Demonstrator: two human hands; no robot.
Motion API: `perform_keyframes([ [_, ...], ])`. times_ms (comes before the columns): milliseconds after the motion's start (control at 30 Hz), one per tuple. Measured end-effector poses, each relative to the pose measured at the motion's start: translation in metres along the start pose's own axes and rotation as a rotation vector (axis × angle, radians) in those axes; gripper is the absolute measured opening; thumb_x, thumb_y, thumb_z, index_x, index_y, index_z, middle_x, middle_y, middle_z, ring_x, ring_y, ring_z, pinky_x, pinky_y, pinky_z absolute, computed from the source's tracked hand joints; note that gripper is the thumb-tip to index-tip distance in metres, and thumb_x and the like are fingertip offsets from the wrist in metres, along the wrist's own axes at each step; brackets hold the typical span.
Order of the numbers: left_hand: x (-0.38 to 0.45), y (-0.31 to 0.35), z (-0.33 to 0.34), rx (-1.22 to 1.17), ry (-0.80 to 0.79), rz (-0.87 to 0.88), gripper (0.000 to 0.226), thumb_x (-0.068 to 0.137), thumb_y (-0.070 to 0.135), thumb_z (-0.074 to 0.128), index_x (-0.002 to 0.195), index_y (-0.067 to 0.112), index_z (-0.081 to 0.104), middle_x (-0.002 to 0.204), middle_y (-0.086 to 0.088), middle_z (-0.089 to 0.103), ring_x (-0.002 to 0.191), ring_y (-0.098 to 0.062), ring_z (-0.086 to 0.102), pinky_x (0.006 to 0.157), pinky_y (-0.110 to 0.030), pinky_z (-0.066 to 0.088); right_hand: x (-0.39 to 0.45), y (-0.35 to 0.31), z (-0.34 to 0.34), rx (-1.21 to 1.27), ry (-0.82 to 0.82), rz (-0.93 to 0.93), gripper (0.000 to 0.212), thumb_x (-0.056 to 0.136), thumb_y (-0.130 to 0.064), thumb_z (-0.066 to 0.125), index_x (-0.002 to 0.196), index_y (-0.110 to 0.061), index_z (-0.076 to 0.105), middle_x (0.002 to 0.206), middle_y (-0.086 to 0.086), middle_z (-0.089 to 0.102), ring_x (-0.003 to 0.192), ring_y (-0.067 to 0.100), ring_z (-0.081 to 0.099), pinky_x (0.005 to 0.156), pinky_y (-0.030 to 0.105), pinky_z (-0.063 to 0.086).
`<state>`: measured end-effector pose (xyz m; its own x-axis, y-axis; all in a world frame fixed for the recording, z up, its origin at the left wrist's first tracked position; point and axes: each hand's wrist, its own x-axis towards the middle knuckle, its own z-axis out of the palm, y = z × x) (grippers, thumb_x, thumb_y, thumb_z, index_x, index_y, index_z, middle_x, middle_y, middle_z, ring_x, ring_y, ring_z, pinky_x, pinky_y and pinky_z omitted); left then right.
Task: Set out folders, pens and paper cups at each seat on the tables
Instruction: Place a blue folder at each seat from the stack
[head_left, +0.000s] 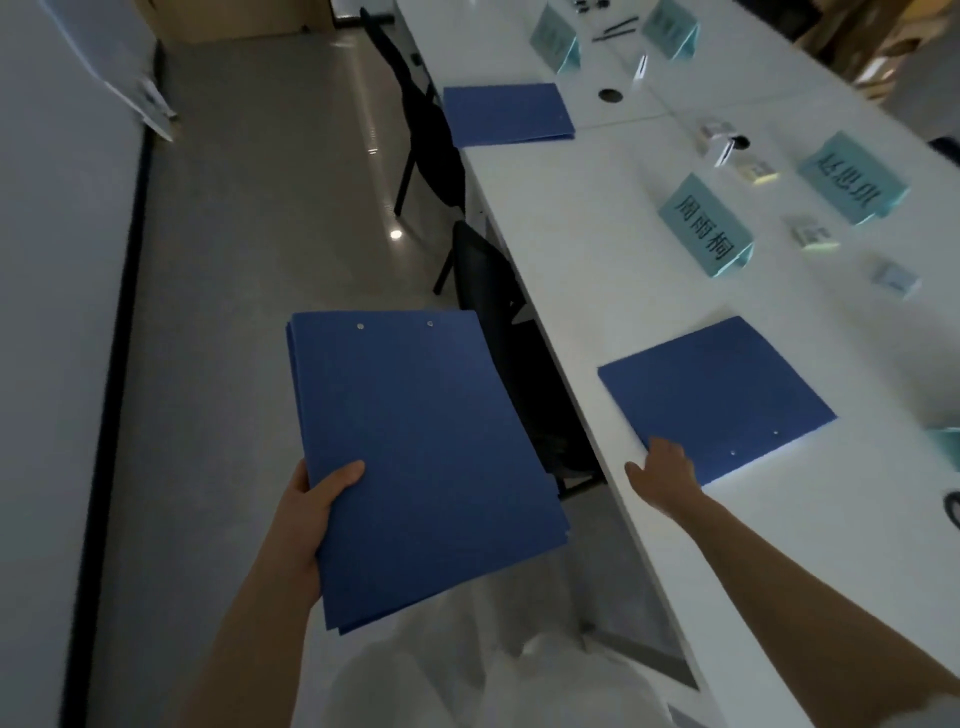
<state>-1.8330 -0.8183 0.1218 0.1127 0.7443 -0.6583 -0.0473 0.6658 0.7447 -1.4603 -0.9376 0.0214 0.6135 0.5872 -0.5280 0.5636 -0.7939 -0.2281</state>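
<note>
While left hand (317, 514) grips folder stack (426, 462), right hand (665, 467) touches tabletop folder (717, 395), fingers relaxed.

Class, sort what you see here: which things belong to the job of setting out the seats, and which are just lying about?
Belong to the job:
stack of blue folders, held by the left hand
near folder on the white table, at the right hand
far folder
pens

Just lying about:
name cards
black chairs
small packets

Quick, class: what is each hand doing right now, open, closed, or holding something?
Left hand: grips the stack of blue folders, thumb on top.
Right hand: open, fingers touching the near corner of the blue folder on the table.
</note>
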Motion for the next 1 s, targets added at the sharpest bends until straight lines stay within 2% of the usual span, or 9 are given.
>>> perform_keyframes([
  [133, 0.042, 0.051, -0.001, 0.082, -0.059, 0.03, 0.048, 0.085, 0.02, 0.071, 0.129, 0.026, 0.052, 0.117, -0.002, 0.065, 0.098, -0.031, 0.066, 0.071, -0.044, 0.055, 0.025, 0.022, 0.021, -0.15, -0.142, 0.151, 0.081, 0.094, -0.037, 0.045, 0.148, 0.003, 0.0, 0.159, 0.018, 0.003, 0.147, 0.033, 0.003, 0.119, 0.041, 0.01],
  [267, 0.081, 0.083, 0.009, 0.152, -0.13, 0.034, 0.045, 0.085, 0.019, 0.07, 0.126, 0.027, 0.053, 0.117, -0.001, 0.066, 0.098, -0.03, 0.067, 0.072, -0.044, 0.055, 0.02, 0.016, 0.036, -0.111, -0.175, 0.204, 0.087, 0.09, -0.03, 0.051, 0.151, -0.005, -0.004, 0.16, 0.011, -0.006, 0.147, 0.035, -0.001, 0.118, 0.044, 0.016],
  [567, 0.108, 0.093, 0.055, 0.202, -0.243, 0.0, 0.034, 0.088, 0.015, 0.067, 0.118, 0.028, 0.058, 0.109, 0.001, 0.069, 0.093, -0.026, 0.068, 0.068, -0.039, 0.054, -0.031, -0.02, 0.054, 0.218, -0.188, 0.069, 0.07, 0.089, -0.017, 0.055, 0.151, -0.014, 0.021, 0.153, 0.007, 0.03, 0.137, 0.028, 0.036, 0.105, 0.034, 0.035],
  [667, 0.109, 0.091, 0.063, 0.203, -0.254, -0.011, 0.039, 0.086, 0.015, 0.069, 0.122, 0.026, 0.059, 0.112, -0.002, 0.07, 0.096, -0.028, 0.068, 0.07, -0.041, 0.054, -0.039, -0.017, 0.06, 0.598, 0.06, 0.312, 0.038, 0.089, -0.013, 0.054, 0.126, -0.006, 0.054, 0.12, 0.014, 0.06, 0.109, 0.032, 0.057, 0.09, 0.041, 0.047],
  [800, 0.103, 0.089, 0.07, 0.205, -0.262, -0.009, 0.036, 0.087, 0.015, 0.068, 0.12, 0.026, 0.059, 0.109, -0.002, 0.069, 0.095, -0.029, 0.067, 0.069, -0.04, 0.054, -0.055, -0.006, 0.07, 1.537, 0.111, 0.832, 0.03, 0.093, -0.001, 0.042, 0.118, 0.015, 0.048, 0.065, 0.015, 0.054, 0.054, 0.03, 0.054, 0.052, 0.032, 0.052],
  [833, 0.101, 0.087, 0.072, 0.207, -0.264, -0.013, 0.037, 0.087, 0.015, 0.067, 0.121, 0.025, 0.058, 0.108, -0.001, 0.069, 0.094, -0.029, 0.067, 0.068, -0.04, 0.053, -0.06, -0.004, 0.07, 1.705, 0.054, 0.887, 0.027, 0.094, -0.003, 0.044, 0.118, 0.007, 0.049, 0.073, 0.015, 0.058, 0.06, 0.036, 0.057, 0.064, 0.036, 0.057],
  [900, 0.097, 0.086, 0.073, 0.21, -0.269, -0.018, 0.036, 0.087, 0.015, 0.067, 0.12, 0.026, 0.058, 0.108, -0.001, 0.069, 0.095, -0.028, 0.067, 0.068, -0.04, 0.053, -0.066, -0.006, 0.068, 1.913, -0.017, 0.94, 0.043, 0.095, -0.011, 0.048, 0.137, -0.004, 0.044, 0.132, 0.014, 0.056, 0.117, 0.044, 0.054, 0.11, 0.042, 0.037],
  [933, 0.096, 0.086, 0.073, 0.211, -0.273, -0.016, 0.035, 0.087, 0.015, 0.067, 0.12, 0.026, 0.058, 0.109, -0.002, 0.069, 0.096, -0.029, 0.067, 0.069, -0.04, 0.053, -0.067, -0.007, 0.065, 1.984, -0.017, 0.936, 0.05, 0.096, -0.014, 0.049, 0.143, -0.003, 0.037, 0.148, 0.015, 0.042, 0.133, 0.036, 0.043, 0.116, 0.041, 0.027],
  [1000, 0.096, 0.086, 0.07, 0.225, -0.275, -0.009, 0.038, 0.087, 0.016, 0.068, 0.122, 0.025, 0.058, 0.111, -0.003, 0.069, 0.098, -0.03, 0.067, 0.071, -0.042, 0.054, -0.066, -0.011, 0.058, 2.084, 0.002, 0.895, 0.051, 0.097, -0.014, 0.048, 0.144, 0.001, 0.034, 0.141, 0.017, 0.049, 0.126, 0.03, 0.05, 0.115, 0.037, 0.03],
])
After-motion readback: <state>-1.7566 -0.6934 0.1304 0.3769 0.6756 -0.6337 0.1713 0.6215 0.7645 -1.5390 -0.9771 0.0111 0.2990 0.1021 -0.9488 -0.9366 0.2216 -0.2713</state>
